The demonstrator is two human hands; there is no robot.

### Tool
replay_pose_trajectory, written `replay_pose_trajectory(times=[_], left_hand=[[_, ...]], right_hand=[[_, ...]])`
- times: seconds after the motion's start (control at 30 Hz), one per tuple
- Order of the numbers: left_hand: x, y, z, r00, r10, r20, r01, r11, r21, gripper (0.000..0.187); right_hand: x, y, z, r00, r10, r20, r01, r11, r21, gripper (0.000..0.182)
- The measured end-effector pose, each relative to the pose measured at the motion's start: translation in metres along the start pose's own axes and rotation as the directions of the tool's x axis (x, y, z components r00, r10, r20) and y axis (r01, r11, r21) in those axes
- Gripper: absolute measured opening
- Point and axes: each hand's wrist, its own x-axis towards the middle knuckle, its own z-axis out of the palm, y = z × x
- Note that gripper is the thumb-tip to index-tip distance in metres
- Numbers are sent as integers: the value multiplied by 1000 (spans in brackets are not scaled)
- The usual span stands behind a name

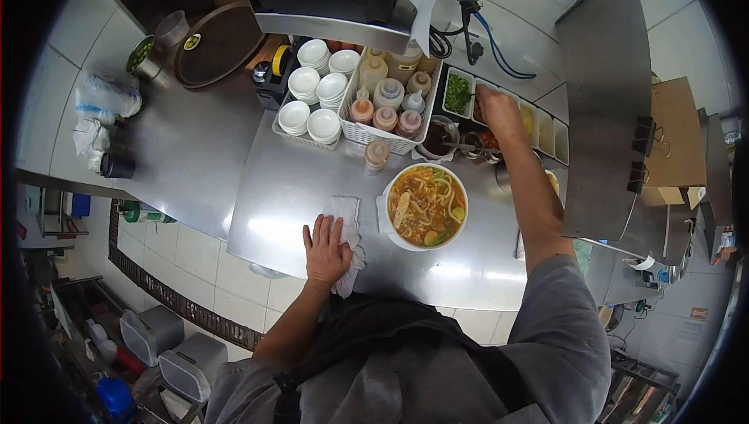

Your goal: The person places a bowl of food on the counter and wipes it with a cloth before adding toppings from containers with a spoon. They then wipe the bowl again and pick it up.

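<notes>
My left hand [326,255] lies flat on the steel counter with its fingers spread, partly over a folded white cloth [344,210]. To its right stands a white bowl [388,227] of noodle soup [427,207] with green vegetables and broth. My right hand [499,115] reaches into a row of topping containers [560,141] at the back right. Its fingers point down, drawn together, and what they pinch is hidden. Just left of that hand is a tub of chopped green onion [458,93]. A pot of dark sauce [439,137] stands nearer the bowl.
A white basket of squeeze bottles [388,95] and stacked small white bowls [303,83] line the back. One squeeze bottle [376,156] stands alone on the counter. A steel panel [607,104] rises at right; a round brown tray [222,43] lies back left.
</notes>
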Motion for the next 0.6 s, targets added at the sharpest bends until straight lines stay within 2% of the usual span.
replay_pose_trajectory(times=[0.07,0.27,0.33,0.47,0.53,0.57,0.6], left_hand=[[0,0,-1,1000,2,3,-2,1000,-10,55],[0,0,-3,1000,5,-6,-5,1000,-19,55],[0,0,-2,1000,3,-7,-3,1000,-20,55],[0,-1,-1,1000,5,-5,-6,1000,-22,55],[0,-1,-1,1000,8,-5,-8,1000,-22,55],[0,-1,-1,1000,8,-9,-8,1000,-19,55],[0,-1,-1,1000,13,-8,-14,1000,-17,55]], right_hand=[[0,-1,-1,998,-8,61,10,999,-31,21],[-9,-5,15,996,-53,-78,48,997,-63,18],[-13,-10,16,997,33,71,-30,998,-49,16],[-22,-10,21,994,46,99,-44,999,-24,12],[-28,-11,21,972,204,-120,-193,977,92,11],[-31,-10,22,971,208,-119,-198,976,92,11],[-33,-8,23,910,414,-24,-372,842,391,15]])
